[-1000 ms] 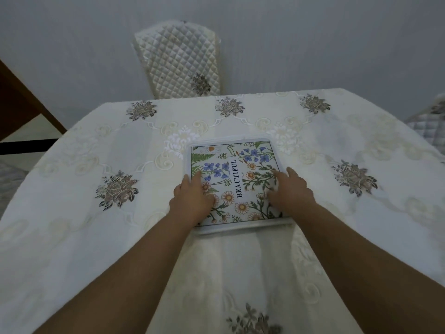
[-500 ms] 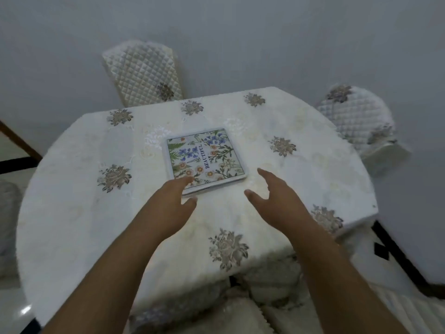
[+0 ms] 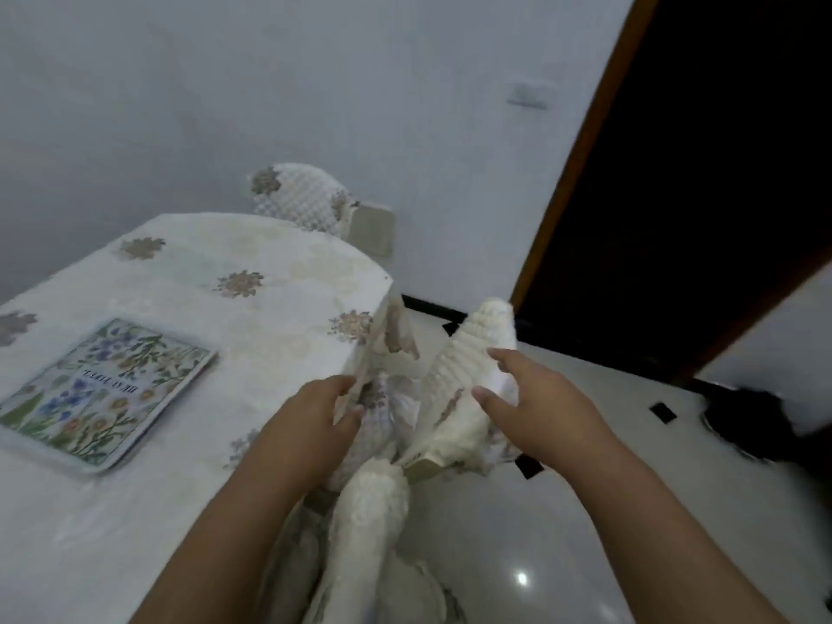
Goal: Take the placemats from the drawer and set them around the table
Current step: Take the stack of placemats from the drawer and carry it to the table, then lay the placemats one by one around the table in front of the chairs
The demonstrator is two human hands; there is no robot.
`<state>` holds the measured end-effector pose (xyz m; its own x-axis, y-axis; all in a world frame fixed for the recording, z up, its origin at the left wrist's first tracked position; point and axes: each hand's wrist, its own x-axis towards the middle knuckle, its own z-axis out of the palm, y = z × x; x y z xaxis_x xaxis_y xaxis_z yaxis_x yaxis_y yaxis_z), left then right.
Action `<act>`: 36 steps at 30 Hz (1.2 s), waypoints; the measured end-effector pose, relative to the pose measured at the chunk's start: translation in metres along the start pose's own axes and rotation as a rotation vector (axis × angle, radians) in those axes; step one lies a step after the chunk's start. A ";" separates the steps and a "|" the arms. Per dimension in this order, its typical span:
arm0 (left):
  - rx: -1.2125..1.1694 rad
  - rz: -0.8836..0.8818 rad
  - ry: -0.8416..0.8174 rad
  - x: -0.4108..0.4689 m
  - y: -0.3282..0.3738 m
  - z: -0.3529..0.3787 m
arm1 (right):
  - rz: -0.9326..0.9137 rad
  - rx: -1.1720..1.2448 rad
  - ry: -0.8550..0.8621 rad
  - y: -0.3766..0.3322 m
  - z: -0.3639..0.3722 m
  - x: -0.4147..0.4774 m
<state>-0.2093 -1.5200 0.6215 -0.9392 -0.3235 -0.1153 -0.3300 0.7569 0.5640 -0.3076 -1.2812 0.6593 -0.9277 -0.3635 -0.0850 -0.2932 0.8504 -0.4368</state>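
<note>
A square placemat (image 3: 106, 391) with a flower print and the word BEAUTIFUL lies flat on the table (image 3: 252, 308), at the left of the view. The table wears a cream cloth with brown flower motifs. My left hand (image 3: 315, 414) hovers past the table's right edge, fingers apart, holding nothing. My right hand (image 3: 535, 405) is open too, spread over the top of a quilted white chair back (image 3: 468, 376). Both hands are well away from the placemat. No drawer is in view.
A second quilted chair (image 3: 301, 200) stands at the table's far side against the pale wall. Another white chair back (image 3: 369, 524) rises just below my hands. To the right are a dark doorway with a wooden frame (image 3: 576, 159) and glossy white floor tiles (image 3: 585, 533).
My hands left the placemat and drew back with open fingers. The view swung right, so the placemat now lies at the left and my hands are over the chairs beside the table.
</note>
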 end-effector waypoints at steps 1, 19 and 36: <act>0.002 0.078 -0.017 0.001 0.027 0.004 | 0.064 -0.007 0.064 0.019 -0.018 -0.018; 0.112 1.076 -0.506 -0.197 0.454 0.219 | 1.013 0.088 0.685 0.284 -0.159 -0.461; 0.209 1.468 -0.829 -0.491 0.615 0.450 | 1.585 0.175 0.833 0.423 -0.139 -0.804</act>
<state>0.0055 -0.6400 0.6567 -0.2143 0.9761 -0.0356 0.8557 0.2052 0.4751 0.2818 -0.5761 0.6673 -0.1480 0.9864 -0.0710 0.8716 0.0961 -0.4807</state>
